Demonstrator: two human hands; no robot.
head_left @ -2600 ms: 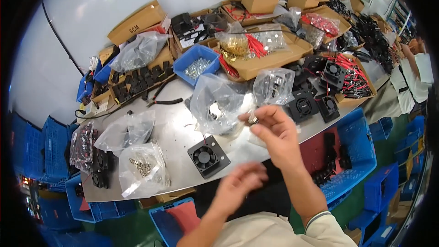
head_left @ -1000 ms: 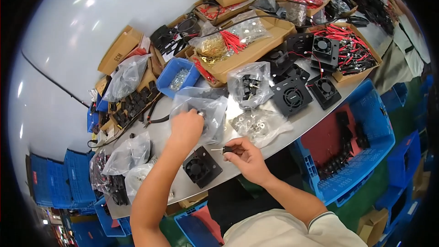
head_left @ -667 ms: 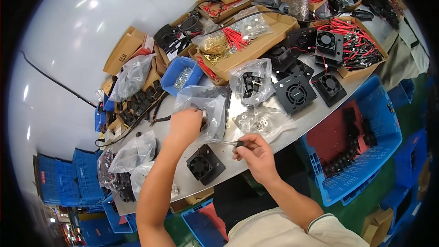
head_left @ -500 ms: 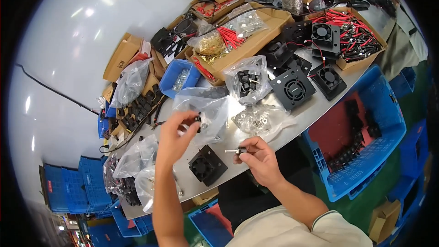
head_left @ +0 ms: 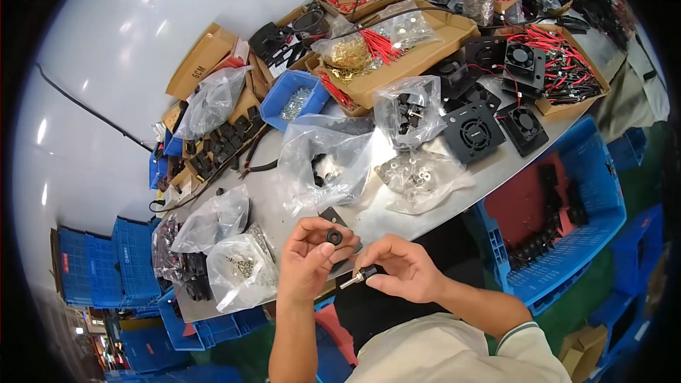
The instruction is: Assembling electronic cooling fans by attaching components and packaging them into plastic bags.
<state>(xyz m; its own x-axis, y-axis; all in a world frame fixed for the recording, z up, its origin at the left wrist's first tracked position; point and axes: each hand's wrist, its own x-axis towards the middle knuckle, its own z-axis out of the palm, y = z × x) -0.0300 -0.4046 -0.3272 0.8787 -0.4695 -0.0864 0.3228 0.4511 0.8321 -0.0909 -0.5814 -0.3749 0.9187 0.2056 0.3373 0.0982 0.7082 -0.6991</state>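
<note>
Above the table edge, hands grip a ring [head_left: 334,237] and a leftward-pointing shaft [head_left: 357,278].

black fan [head_left: 339,221] | mostly hidden behind left hand [head_left: 308,262]

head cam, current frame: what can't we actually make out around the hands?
- Black fan on the table: mostly hidden behind the left hand.
- Small black ring in the left fingertips: too small to identify.
- Metal-tipped part in the right hand: fingers cover its body.
- Clear bag contents: blurred by plastic.
</note>
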